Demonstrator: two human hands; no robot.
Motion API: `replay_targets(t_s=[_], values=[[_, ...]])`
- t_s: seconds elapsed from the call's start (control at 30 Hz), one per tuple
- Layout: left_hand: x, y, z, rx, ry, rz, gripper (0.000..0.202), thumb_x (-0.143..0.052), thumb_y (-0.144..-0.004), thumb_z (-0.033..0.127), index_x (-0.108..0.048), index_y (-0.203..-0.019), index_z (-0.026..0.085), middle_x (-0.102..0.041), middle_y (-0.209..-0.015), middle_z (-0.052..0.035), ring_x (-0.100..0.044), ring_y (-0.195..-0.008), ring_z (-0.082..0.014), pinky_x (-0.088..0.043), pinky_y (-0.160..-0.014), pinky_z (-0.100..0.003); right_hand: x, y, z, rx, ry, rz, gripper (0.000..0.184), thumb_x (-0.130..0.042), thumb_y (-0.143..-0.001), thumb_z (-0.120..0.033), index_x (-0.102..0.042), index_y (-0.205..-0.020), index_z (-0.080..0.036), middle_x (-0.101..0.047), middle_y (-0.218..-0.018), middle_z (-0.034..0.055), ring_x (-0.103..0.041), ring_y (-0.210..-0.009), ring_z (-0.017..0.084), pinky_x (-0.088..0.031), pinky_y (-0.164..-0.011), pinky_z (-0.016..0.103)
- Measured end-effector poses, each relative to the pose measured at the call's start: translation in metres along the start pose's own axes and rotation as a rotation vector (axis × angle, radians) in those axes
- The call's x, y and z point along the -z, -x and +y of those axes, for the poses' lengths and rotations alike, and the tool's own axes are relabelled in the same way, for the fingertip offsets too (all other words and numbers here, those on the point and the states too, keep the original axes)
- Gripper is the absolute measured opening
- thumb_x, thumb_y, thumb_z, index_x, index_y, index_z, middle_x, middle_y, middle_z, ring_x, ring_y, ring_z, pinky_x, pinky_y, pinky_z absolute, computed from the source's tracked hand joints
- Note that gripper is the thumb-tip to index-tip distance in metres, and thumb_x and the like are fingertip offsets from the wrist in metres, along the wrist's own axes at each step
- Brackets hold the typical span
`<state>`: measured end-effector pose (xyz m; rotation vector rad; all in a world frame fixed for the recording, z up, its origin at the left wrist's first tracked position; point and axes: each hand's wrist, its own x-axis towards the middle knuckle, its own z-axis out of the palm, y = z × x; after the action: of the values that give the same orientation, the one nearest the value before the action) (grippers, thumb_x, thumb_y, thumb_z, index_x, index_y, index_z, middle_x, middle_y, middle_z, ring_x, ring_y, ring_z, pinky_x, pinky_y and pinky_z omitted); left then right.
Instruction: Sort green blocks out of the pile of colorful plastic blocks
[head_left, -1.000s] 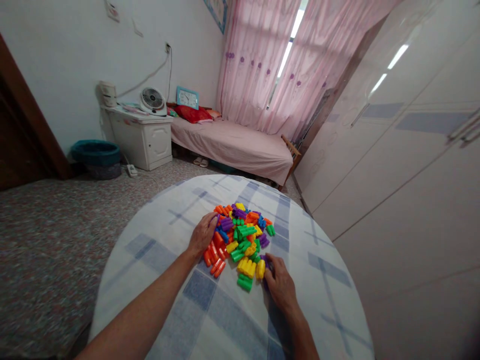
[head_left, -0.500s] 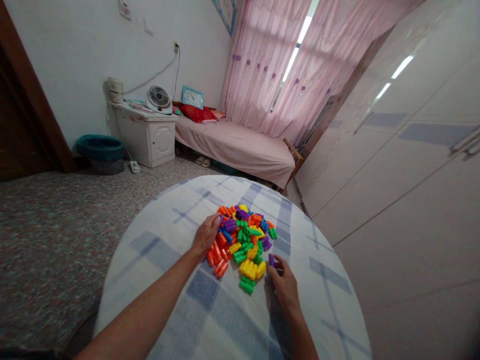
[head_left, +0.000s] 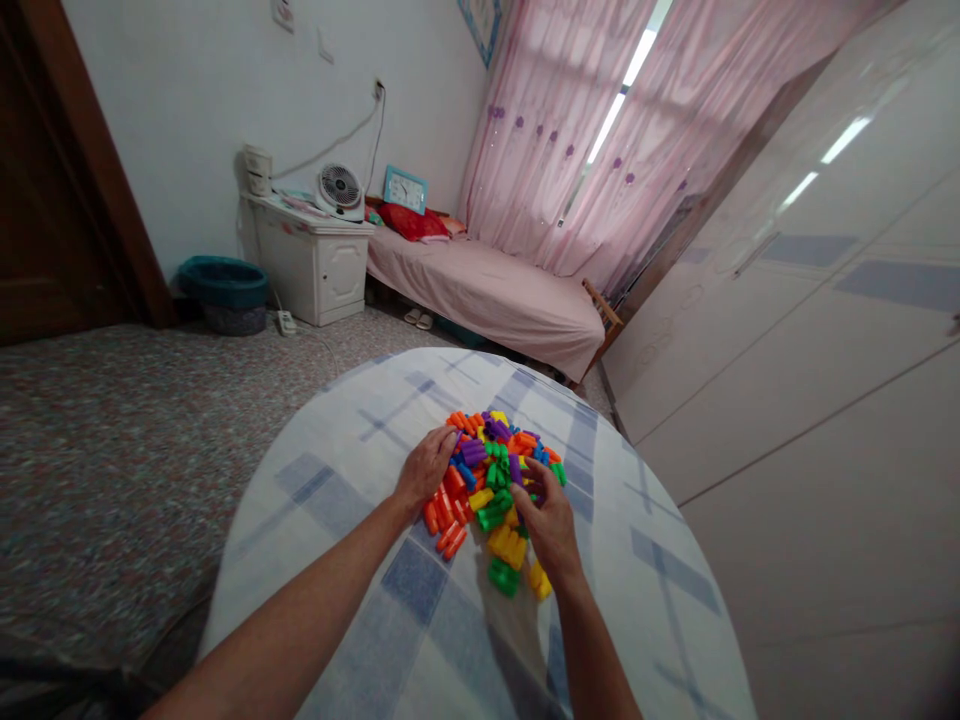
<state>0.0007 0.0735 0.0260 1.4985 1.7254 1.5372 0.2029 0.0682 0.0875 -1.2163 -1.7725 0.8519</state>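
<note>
A heap of small plastic building blocks (head_left: 491, 475) in orange, green, yellow, purple and blue lies on a round table with a white and blue checked cloth (head_left: 375, 450). My left hand (head_left: 425, 468) rests on the heap's left edge, fingers curled over the orange and purple pieces. My right hand (head_left: 547, 515) is over the middle of the heap, fingers pinched on a purple block (head_left: 515, 468). A green block (head_left: 502, 577) and a yellow one (head_left: 538, 580) lie loose near my right wrist.
A white wardrobe (head_left: 810, 330) stands close on the right of the table. Beyond are a pink bed (head_left: 487, 290), a white bedside cabinet (head_left: 311, 265) with a fan and a clock, a teal basin (head_left: 223, 285) on the speckled floor, and a dark door at left.
My right hand has lifted from the near right edge of the heap with a purple block and moved left and forward over the heap's middle. My left hand has stayed put. The camera shifted.
</note>
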Motion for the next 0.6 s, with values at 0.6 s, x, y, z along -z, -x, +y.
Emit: replay_targets(t_s=[0.6], values=[[-0.002,-0.01,-0.007,0.261,0.092,0.294,0.033,-0.032,-0.093,0.038,-0.051,-0.113,0.02,-0.065,-0.11,-0.0105,-0.062,-0.102,-0.0207,-0.049,-0.088,-0.035,-0.093,-0.129,-0.043,0.552,0.807,-0.55,0.031,-0.05,-0.085,-0.022,-0.062,-0.113,-0.025,-0.062,-0.118,0.0039,-0.049,-0.115,0.022,-0.039,-0.093,0.038]])
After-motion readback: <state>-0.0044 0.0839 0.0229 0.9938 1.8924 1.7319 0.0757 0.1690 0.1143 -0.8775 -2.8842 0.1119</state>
